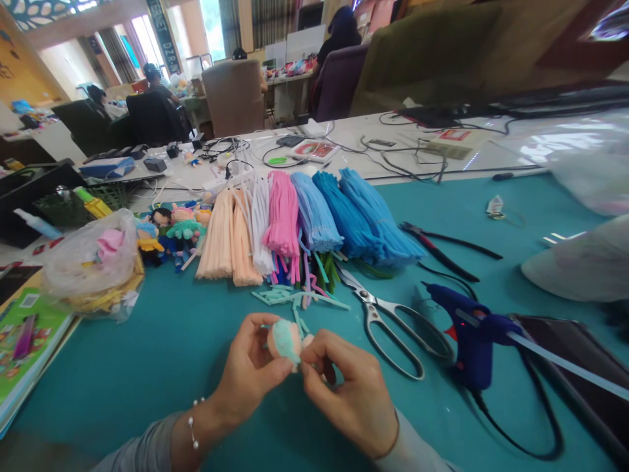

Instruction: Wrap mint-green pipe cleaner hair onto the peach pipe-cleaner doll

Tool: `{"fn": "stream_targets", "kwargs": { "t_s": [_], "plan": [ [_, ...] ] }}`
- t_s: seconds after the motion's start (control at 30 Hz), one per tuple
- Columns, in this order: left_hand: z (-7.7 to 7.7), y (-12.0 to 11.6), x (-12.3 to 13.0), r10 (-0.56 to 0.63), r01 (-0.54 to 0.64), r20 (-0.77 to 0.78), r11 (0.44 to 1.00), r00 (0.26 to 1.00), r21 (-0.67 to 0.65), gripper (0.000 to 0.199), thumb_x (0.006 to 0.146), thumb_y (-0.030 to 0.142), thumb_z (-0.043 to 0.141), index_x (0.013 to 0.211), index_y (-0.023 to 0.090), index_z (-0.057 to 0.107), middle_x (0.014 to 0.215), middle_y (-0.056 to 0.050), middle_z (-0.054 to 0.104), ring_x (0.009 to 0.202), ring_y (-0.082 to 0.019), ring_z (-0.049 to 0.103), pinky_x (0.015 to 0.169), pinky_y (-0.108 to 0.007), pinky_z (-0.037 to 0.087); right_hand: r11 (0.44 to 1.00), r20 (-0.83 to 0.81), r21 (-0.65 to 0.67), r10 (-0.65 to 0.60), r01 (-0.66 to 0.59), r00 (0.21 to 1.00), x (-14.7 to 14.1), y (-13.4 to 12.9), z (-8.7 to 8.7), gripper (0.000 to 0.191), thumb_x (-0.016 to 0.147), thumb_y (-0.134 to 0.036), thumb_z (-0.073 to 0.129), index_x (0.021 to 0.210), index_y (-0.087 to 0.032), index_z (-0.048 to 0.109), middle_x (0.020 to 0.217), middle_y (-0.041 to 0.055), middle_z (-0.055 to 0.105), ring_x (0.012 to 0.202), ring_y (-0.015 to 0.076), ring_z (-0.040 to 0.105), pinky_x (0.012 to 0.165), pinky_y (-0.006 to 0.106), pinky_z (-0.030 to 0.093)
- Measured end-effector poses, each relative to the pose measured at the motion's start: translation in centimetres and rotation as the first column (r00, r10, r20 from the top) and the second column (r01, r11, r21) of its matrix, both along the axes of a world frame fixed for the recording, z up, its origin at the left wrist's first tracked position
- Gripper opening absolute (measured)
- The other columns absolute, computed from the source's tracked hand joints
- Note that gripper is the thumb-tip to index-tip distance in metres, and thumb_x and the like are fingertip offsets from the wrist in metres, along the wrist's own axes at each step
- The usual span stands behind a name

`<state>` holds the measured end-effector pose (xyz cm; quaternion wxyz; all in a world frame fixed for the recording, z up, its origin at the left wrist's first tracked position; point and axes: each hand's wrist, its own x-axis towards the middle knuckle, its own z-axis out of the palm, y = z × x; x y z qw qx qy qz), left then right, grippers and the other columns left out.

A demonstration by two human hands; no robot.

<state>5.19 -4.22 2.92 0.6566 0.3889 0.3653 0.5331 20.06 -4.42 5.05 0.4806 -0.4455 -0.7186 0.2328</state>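
Observation:
My left hand [253, 364] grips a small fuzzy doll piece [285, 339], peach with a mint-green patch, between thumb and fingers. From the right, my right hand [346, 387] pinches at the lower edge of the same piece; what exactly its fingertips hold is partly hidden. Just beyond the hands lie cut mint-green pipe cleaner bits [280, 295]. Behind those are bundles of pipe cleaners in peach [221, 236], white, pink [282, 216] and several blues [378, 223]. Large scissors [388, 321] rest to the right, blades slightly apart, beside a blue glue gun [474, 334] with a clear glue stick.
Black-handled pliers [442, 249] lie behind the glue gun, and a dark tablet-like slab [580, 367] is at far right. Finished small dolls [179, 233] and a plastic bag [93, 262] stand at left. A glue gun cable [553, 426] loops at right. People sit at desks behind.

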Motion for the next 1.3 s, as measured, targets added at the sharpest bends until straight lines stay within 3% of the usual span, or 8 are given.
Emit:
{"fn": "stream_targets", "kwargs": {
  "t_s": [0.3, 0.5, 0.8, 1.03, 1.3],
  "plan": [
    [0.12, -0.3, 0.09, 0.064, -0.062, -0.095, 0.998, 0.993, 0.02, 0.044, 0.063, 0.008, 0.075, 0.1, 0.021, 0.054, 0.087, -0.001, 0.068, 0.08, -0.015, 0.064, 0.076, -0.026, 0.049, 1.0, 0.002, 0.001, -0.005, 0.005, 1.0, 0.07, -0.1, -0.13, 0.017, 0.07, -0.007, 0.048, 0.06, -0.022, 0.045, 0.049, -0.0067, 0.041, 0.039, 0.007, 0.039, 0.036, 0.018, 0.032],
    [0.33, -0.48, 0.11, 0.097, -0.092, -0.122, 0.995, 0.988, 0.042, 0.042, 0.064, 0.011, 0.076, 0.098, 0.021, 0.054, 0.088, -0.001, 0.067, 0.082, -0.017, 0.064, 0.077, -0.027, 0.049, 0.999, -0.001, -0.04, 0.032, -0.032, 0.999, 0.19, -0.12, 0.29, 0.013, 0.076, -0.012, 0.053, 0.065, -0.02, 0.053, 0.051, -0.005, 0.044, 0.042, 0.0084, 0.042, 0.037, 0.019, 0.034],
    [0.22, -0.43, 0.07, 0.118, -0.109, -0.146, 0.992, 0.982, 0.07, 0.039, 0.065, 0.012, 0.077, 0.097, 0.02, 0.055, 0.09, -0.002, 0.066, 0.084, -0.017, 0.063, 0.078, -0.027, 0.049, 0.998, -0.018, -0.057, 0.031, -0.032, 0.999, 0.15, -0.08, 0.58, 0.02, 0.074, -0.01, 0.051, 0.057, -0.021, 0.049, 0.048, -0.0059, 0.04, 0.04, 0.0073, 0.034, 0.035, 0.019, 0.026],
    [0.22, -0.59, 0.1, 0.133, -0.103, -0.199, 0.983, 0.971, 0.154, 0.035, 0.067, 0.011, 0.076, 0.095, 0.02, 0.058, 0.091, -0.002, 0.064, 0.088, -0.018, 0.062, 0.081, -0.028, 0.048, 0.998, -0.024, -0.056, 0.037, -0.039, 0.999, -0.04, -0.04, 0.39, 0.02, 0.072, -0.01, 0.051, 0.056, -0.02, 0.047, 0.048, -0.0063, 0.038, 0.04, 0.0068, 0.033, 0.037, 0.019, 0.026],
    [0.32, -0.48, -0.1, 0.152, -0.124, -0.19, 0.98, 0.97, 0.153, 0.037, 0.064, 0.014, 0.079, 0.096, 0.021, 0.062, 0.093, -0.002, 0.063, 0.089, -0.019, 0.062, 0.082, -0.029, 0.048, 0.996, -0.023, -0.074, 0.039, -0.04, 0.999, -0.06, -0.11, 0.32, 0.019, 0.071, -0.009, 0.051, 0.056, -0.021, 0.046, 0.048, -0.0068, 0.037, 0.041, 0.0073, 0.033, 0.037, 0.019, 0.026]
  ]
}}
